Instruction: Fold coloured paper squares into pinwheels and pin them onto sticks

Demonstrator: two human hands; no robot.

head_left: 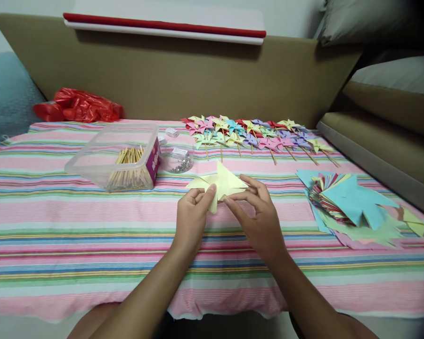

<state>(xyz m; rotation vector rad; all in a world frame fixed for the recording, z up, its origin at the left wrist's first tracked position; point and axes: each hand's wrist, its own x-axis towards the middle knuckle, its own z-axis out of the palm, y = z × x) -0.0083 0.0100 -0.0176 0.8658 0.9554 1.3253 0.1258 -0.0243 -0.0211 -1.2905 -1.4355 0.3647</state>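
Note:
A pale yellow paper pinwheel (222, 181), partly folded, is held up over the striped cloth between both hands. My left hand (193, 214) pinches it near the middle, with the thumb pressed on the front. On the other side, my right hand (257, 214) grips the lower right part of the paper between thumb and fingers. The fingers behind the paper are partly hidden. Just beyond my left hand is a clear round container (178, 161) of small metal pins.
A clear plastic box (92, 176) of wooden sticks stands at left. Finished pinwheels (249, 136) on sticks lie along the back. Cut paper sheets (360, 200) are piled at right. A red plastic bag (85, 106) and sofa cushions (385, 127) edge the striped cloth (92, 245).

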